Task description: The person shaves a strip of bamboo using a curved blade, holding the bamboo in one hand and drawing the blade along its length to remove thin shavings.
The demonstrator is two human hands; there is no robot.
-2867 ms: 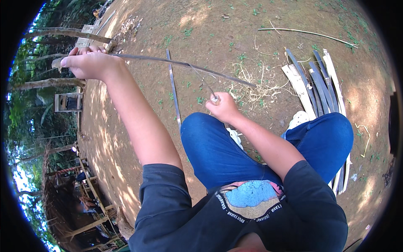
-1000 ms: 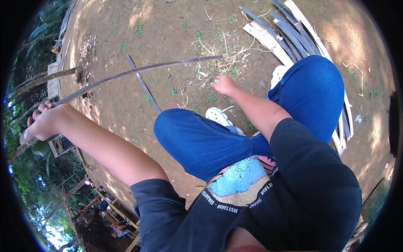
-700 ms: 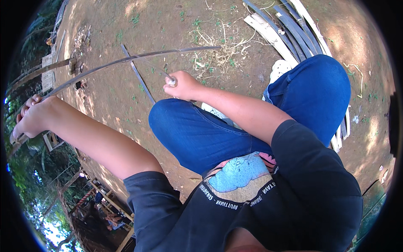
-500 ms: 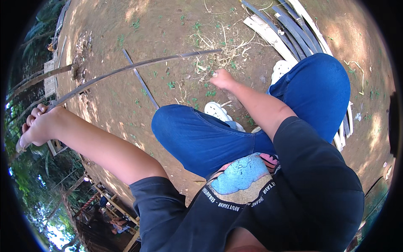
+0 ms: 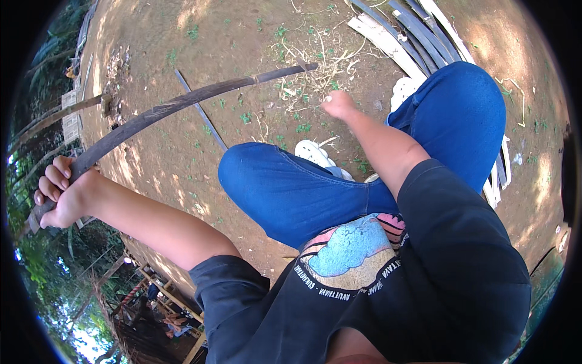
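Note:
My left hand (image 5: 65, 189) is at the far left with its fingers wrapped round one end of a long, dark, flat strip (image 5: 182, 103), like split bamboo or wood. The strip arcs up and to the right, and its far end hangs over pale shavings (image 5: 324, 73) on the ground. Just below and right of that end is my right hand (image 5: 339, 105), closed in a fist and apart from the strip. Whatever its fingers hold, if anything, is hidden. Both forearms are bare, and the right one passes over the gap between my knees.
A stack of dark and pale strips (image 5: 388, 45) lies at the upper right, passing behind my right knee. Another narrow dark strip (image 5: 200, 110) is on the dirt ground near my left knee (image 5: 248, 176). White clogs (image 5: 315, 155) are on my feet. A wooden structure (image 5: 170, 297) stands lower left.
The held strip has turned, showing a broader face, and its far end has shifted slightly up and left. My left hand has rolled with it. My right fist has moved right and slightly up.

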